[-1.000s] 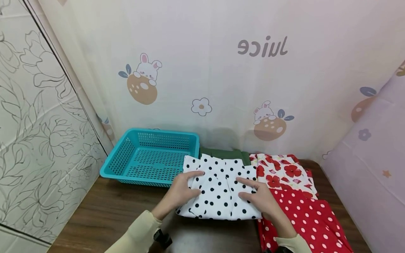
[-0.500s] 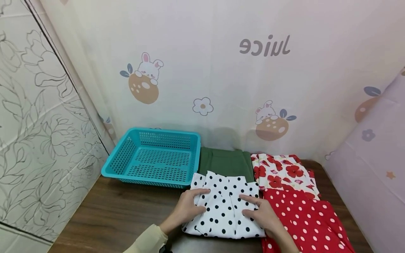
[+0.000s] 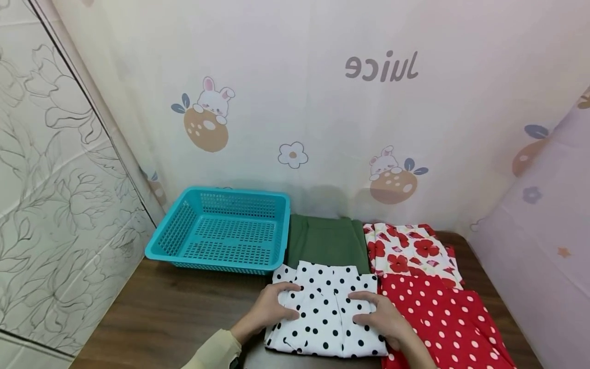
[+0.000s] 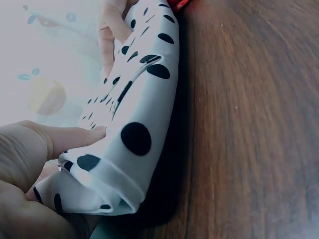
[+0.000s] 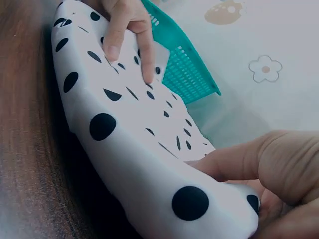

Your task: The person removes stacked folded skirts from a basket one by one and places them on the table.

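Observation:
A folded white garment with black polka dots (image 3: 325, 312) lies flat between my two hands at the front of the table. My left hand (image 3: 271, 310) grips its left edge, thumb on top and fingers under the fold, as the left wrist view shows. On the opposite edge my right hand (image 3: 386, 319) pinches the cloth the same way. Dark shadow runs along the garment's near fold (image 4: 149, 119); whether its underside touches the table cannot be told. Its far edge meets a folded green cloth (image 3: 328, 243).
A turquoise plastic basket (image 3: 216, 264) with nothing in it stands at the back left. Folded white cloth with red flowers (image 3: 410, 251) lies at the back right, partly under red cloth with white dots (image 3: 442, 318). Wooden table (image 3: 175, 312) shows at left; printed curtains (image 3: 295, 92) close off the back.
Both hands have brought the polka-dot garment nearer to me and lower in view. The green cloth, mostly covered one second ago, now shows almost whole.

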Action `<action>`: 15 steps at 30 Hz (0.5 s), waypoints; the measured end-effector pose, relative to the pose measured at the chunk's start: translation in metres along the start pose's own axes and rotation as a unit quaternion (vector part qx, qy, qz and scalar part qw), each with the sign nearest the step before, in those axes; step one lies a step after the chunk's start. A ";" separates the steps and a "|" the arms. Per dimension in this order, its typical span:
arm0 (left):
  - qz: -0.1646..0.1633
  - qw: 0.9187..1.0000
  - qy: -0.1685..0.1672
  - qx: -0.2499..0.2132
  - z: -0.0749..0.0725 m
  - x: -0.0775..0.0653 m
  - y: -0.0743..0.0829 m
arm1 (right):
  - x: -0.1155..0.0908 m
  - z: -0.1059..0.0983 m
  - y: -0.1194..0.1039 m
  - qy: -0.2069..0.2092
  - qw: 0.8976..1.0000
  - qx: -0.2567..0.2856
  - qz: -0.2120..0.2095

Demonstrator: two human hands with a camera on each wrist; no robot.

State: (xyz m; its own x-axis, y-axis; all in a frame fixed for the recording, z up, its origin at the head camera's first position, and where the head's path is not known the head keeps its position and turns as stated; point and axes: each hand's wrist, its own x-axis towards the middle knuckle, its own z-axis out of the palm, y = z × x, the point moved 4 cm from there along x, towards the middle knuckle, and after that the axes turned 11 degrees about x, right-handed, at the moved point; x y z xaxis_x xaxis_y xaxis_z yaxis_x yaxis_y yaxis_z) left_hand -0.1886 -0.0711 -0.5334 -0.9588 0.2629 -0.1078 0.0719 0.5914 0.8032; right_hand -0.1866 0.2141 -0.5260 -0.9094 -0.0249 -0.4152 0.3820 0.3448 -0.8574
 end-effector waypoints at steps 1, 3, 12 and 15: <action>-0.007 1.000 -0.003 0.001 0.001 0.000 -0.001 | 0.000 0.000 0.000 -0.002 1.000 -0.001 0.002; -0.017 1.000 -0.007 0.006 0.002 0.000 -0.002 | 0.000 0.001 0.000 -0.002 1.000 -0.007 0.005; -0.014 0.999 0.000 0.045 0.006 0.014 0.000 | 0.005 -0.003 -0.003 0.002 1.000 -0.023 0.005; -0.022 0.998 0.007 0.051 0.004 0.021 0.001 | 0.008 -0.003 -0.005 0.006 1.000 -0.027 -0.002</action>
State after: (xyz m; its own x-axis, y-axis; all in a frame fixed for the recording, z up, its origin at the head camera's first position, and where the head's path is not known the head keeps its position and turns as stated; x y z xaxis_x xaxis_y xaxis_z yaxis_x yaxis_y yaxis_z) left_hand -0.2076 -0.0617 -0.5370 -0.9654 0.2241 -0.1335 0.0555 0.6767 0.7342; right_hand -0.1965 0.2147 -0.5246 -0.9127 -0.0144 -0.4084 0.3701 0.3948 -0.8409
